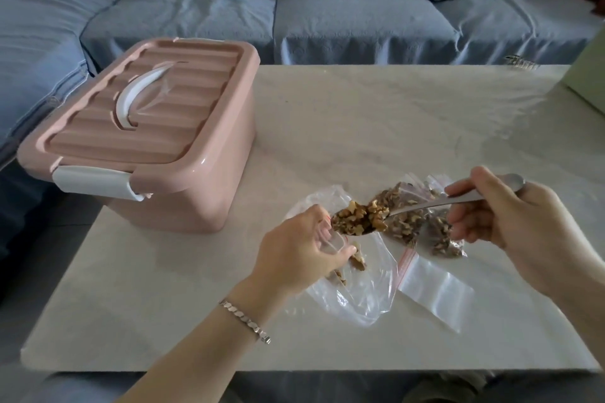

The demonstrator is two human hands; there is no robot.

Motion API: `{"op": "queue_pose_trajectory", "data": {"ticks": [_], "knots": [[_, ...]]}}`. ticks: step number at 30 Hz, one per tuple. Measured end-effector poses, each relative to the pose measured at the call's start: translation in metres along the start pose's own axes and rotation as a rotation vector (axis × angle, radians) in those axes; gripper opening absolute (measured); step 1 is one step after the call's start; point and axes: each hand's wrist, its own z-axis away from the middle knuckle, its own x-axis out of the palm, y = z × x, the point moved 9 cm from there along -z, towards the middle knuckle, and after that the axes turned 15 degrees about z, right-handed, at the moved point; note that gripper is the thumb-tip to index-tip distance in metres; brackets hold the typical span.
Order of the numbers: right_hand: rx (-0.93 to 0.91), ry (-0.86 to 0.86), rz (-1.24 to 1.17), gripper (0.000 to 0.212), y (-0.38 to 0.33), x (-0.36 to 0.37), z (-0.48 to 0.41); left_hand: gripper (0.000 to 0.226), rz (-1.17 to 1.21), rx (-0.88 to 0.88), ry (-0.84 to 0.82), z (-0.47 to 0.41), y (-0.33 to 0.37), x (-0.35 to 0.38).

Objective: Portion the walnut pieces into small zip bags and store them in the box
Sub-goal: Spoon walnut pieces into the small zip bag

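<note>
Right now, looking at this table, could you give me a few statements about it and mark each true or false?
1. The pink box has its lid on. True.
2. The spoon is empty. False: it is heaped with walnut pieces.
3. The right hand holds the spoon. True.
4. The left hand holds nothing. False: it grips a clear bag.

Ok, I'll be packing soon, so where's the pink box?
Head view: the pink box stands at the left of the table, up-left of the left hand, before the sofa.
</note>
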Motion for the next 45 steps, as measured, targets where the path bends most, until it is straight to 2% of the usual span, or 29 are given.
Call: {"op": "queue_pose_trajectory", "data": {"ticks": [8,11,16,21,23,30,35,37,40,45], "knots": [[-0.066,-0.139,0.189,0.037,-0.024,0.037,-0.001,0.040,-0.014,-0.001,0.000,0.000,0.004,0.001],[-0.217,-0.139,0.348,0.035,-0.048,0.046,0.011,0.041,0.009,-0.021,-0.002,0.002,0.001,0.002],[-0.581,-0.048,0.657,0.037,-0.088,0.049,0.048,0.039,0.106,-0.028,0.041,0.006,-0.004,-0.001],[-0.757,0.047,0.627,0.034,-0.092,0.037,0.064,0.038,0.229,-0.020,0.101,0.009,-0.007,-0.008],[-0.756,0.023,0.562,0.031,-0.088,0.040,0.063,0.039,0.218,0.019,0.120,0.010,-0.003,-0.011],[-0.787,-0.076,0.570,0.029,-0.076,0.064,0.066,0.038,0.218,0.160,0.173,0.011,0.013,-0.015],[-0.715,0.023,0.366,0.030,-0.081,0.030,0.060,0.038,0.184,0.155,0.229,0.019,0.004,-0.027],[-0.666,0.056,0.309,0.036,-0.069,0.017,0.055,0.035,0.181,0.090,0.279,0.025,-0.009,-0.037],[-0.614,0.092,0.388,0.040,-0.036,0.014,0.051,0.036,0.127,-0.076,0.305,0.032,-0.037,-0.046],[-0.509,0.067,0.342,0.033,0.027,0.033,0.054,0.036,0.118,-0.315,0.138,0.035,-0.075,-0.026]]}}
